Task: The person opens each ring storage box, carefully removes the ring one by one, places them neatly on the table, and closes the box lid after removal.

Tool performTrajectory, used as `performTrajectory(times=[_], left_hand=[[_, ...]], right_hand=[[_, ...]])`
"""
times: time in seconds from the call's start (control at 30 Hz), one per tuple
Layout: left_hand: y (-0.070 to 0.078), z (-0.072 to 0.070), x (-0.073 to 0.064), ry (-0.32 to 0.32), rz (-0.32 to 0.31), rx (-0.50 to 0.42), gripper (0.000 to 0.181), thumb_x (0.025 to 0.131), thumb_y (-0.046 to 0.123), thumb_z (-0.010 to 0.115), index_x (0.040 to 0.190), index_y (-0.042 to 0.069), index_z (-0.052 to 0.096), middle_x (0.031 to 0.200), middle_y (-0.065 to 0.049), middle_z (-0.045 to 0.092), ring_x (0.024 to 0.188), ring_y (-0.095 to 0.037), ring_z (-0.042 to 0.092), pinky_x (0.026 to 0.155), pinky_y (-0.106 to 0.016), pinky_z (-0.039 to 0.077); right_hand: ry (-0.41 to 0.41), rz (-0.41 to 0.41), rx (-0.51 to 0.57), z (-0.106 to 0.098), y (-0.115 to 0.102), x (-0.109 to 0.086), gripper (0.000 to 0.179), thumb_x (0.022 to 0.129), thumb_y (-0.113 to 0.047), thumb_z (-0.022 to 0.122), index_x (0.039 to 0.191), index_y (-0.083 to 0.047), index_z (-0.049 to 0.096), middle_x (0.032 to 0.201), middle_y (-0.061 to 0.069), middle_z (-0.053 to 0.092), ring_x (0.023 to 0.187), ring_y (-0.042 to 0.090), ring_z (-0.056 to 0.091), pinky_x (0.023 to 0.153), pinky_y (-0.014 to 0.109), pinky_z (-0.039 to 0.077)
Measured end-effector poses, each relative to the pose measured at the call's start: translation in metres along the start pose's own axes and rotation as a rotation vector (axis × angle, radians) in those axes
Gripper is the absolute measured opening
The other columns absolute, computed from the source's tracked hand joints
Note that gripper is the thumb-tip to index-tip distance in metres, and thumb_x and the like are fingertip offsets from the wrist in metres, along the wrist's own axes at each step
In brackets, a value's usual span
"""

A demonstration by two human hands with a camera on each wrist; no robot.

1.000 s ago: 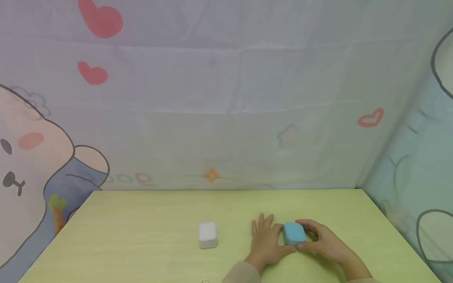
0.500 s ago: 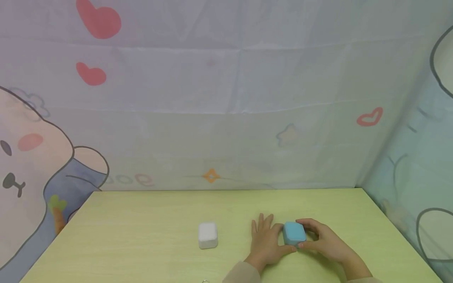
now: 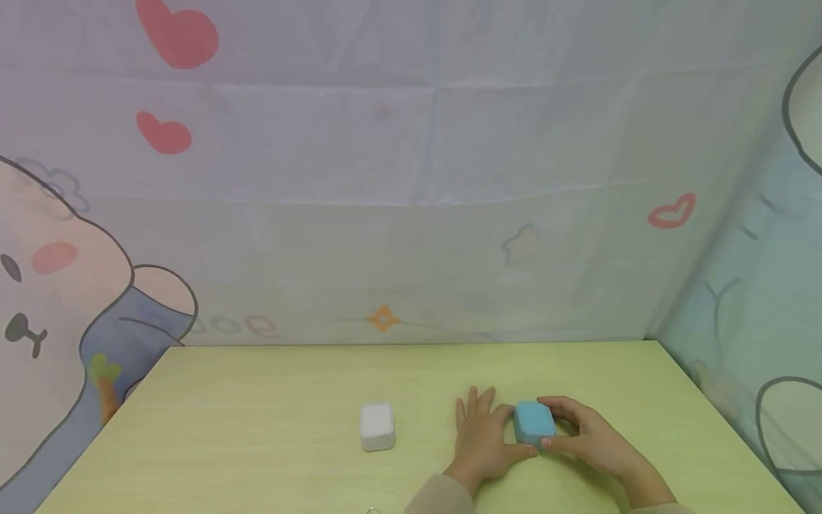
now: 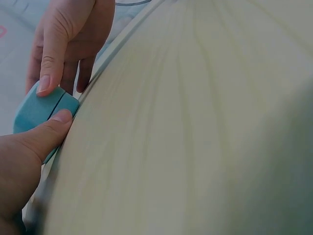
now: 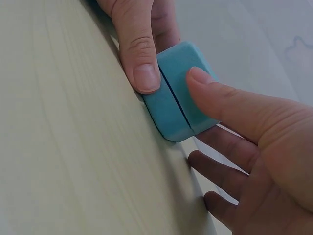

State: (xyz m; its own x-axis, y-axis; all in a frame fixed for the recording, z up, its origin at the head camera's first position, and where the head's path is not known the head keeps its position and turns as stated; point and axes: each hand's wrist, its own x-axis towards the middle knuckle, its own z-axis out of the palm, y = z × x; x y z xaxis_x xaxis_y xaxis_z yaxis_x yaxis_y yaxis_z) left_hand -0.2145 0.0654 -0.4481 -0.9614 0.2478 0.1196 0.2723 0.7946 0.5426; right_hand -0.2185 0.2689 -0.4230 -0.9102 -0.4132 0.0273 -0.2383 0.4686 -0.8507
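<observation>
A small light-blue box (image 3: 534, 422) with rounded corners sits on the table, and a dark seam runs around its side. My left hand (image 3: 484, 442) grips it low, the thumb pressed on the part below the seam, as the right wrist view shows. With thumb and fingers my right hand (image 3: 594, 439) pinches the part above the seam, the lid (image 5: 188, 73). That lid appears seated on the lower part (image 5: 166, 110). The inside of the box is hidden. Left of the hands stands a white box (image 3: 377, 427) of similar shape, touched by neither hand.
The pale yellow-green table (image 3: 257, 428) ends at a printed curtain (image 3: 411, 214) behind it. Another curtain (image 3: 764, 300) hangs along the right side. A small metal ring (image 3: 373, 510) shows at the bottom edge of the head view, mostly cut off.
</observation>
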Motion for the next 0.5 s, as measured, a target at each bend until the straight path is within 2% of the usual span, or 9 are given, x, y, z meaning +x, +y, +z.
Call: performTrajectory(times=[0.1, 0.13, 0.33, 0.4, 0.5], left_hand=[[-0.0002, -0.0002, -0.0004, 0.003, -0.001, -0.005, 0.063, 0.073, 0.06, 0.069, 0.123, 0.022, 0.06, 0.15, -0.008, 0.035, 0.144, -0.038, 0.017, 0.115, -0.059, 0.01], [0.0, -0.0004, -0.0005, 0.003, -0.002, -0.006, 0.063, 0.073, 0.06, 0.069, 0.123, 0.023, 0.06, 0.15, -0.008, 0.035, 0.144, -0.038, 0.017, 0.115, -0.059, 0.01], [0.0008, -0.0016, -0.0008, 0.002, -0.004, -0.012, 0.064, 0.073, 0.06, 0.07, 0.123, 0.022, 0.06, 0.15, -0.009, 0.035, 0.144, -0.039, 0.017, 0.115, -0.06, 0.01], [0.0011, -0.0021, -0.001, 0.003, -0.005, -0.013, 0.063, 0.072, 0.059, 0.07, 0.122, 0.022, 0.06, 0.15, -0.009, 0.035, 0.144, -0.039, 0.017, 0.115, -0.06, 0.01], [0.0013, -0.0025, -0.0009, 0.004, -0.008, -0.023, 0.062, 0.072, 0.059, 0.071, 0.121, 0.022, 0.061, 0.15, -0.009, 0.036, 0.144, -0.039, 0.017, 0.114, -0.06, 0.01]], right_hand=[[0.005, 0.009, -0.01, 0.0002, -0.0003, 0.0002, 0.064, 0.084, -0.027, 0.071, 0.136, -0.001, 0.044, 0.135, 0.018, 0.052, 0.125, 0.035, 0.046, 0.096, 0.038, 0.046], [0.004, 0.002, -0.012, 0.0001, -0.0003, 0.0003, 0.064, 0.084, -0.026, 0.071, 0.136, -0.001, 0.044, 0.134, 0.019, 0.052, 0.125, 0.035, 0.046, 0.096, 0.039, 0.046], [-0.002, -0.041, -0.015, -0.0006, -0.0013, 0.0001, 0.061, 0.087, -0.024, 0.067, 0.137, 0.004, 0.043, 0.134, 0.024, 0.051, 0.125, 0.042, 0.045, 0.098, 0.056, 0.041], [-0.003, -0.036, -0.02, -0.0008, -0.0015, -0.0002, 0.06, 0.088, -0.024, 0.066, 0.137, 0.002, 0.043, 0.135, 0.022, 0.051, 0.124, 0.031, 0.048, 0.098, 0.049, 0.044], [-0.005, -0.037, -0.016, -0.0013, -0.0011, -0.0007, 0.058, 0.089, -0.024, 0.065, 0.137, 0.001, 0.044, 0.135, 0.021, 0.051, 0.119, 0.006, 0.049, 0.095, 0.031, 0.045]])
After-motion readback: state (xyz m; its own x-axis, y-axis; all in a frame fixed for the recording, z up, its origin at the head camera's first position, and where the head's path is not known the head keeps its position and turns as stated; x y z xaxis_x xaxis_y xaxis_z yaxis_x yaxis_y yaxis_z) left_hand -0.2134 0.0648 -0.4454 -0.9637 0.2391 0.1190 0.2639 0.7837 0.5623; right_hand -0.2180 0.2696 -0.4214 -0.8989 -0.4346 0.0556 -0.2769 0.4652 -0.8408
